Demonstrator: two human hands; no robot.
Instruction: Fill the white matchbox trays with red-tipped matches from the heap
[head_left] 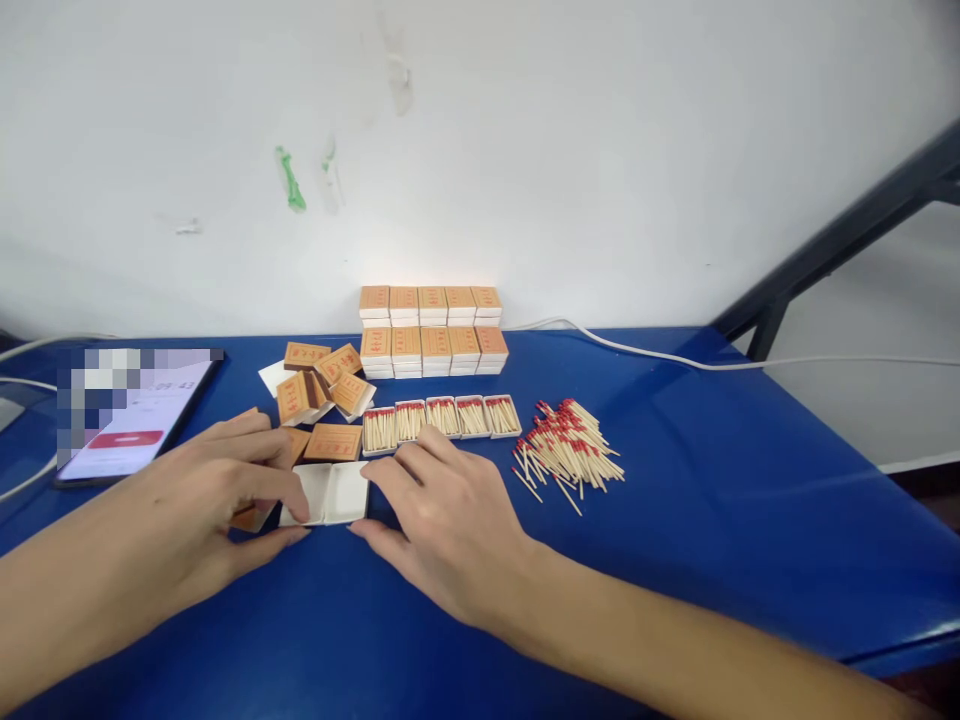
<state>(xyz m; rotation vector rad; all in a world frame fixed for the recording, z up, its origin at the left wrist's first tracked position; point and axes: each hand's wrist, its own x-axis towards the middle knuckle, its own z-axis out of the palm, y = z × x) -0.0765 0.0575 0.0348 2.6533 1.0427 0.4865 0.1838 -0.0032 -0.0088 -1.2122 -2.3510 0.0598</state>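
Observation:
Two white matchbox trays (pixel 347 493) lie side by side on the blue table, with their bare insides facing up. My left hand (pixel 232 485) pinches the left tray (pixel 318 488) at its near edge, index fingertip inside and thumb in front. At the right end, my right hand (pixel 454 515) grips the other tray between index finger and thumb. Behind the right hand stands a row of trays filled with red-tipped matches (pixel 442 416). A loose heap of matches (pixel 571 445) lies to the right. Orange matchbox sleeves (pixel 333 441) sit just behind the trays, some partly hidden by my left hand.
Stacked matchboxes (pixel 420 345) stand in rows near the white wall (pixel 525 150). More orange boxes (pixel 296 398) are jumbled at the back left. A phone (pixel 150 410) with a lit screen lies at the left. A white cable (pixel 637 346) runs along the table's back right.

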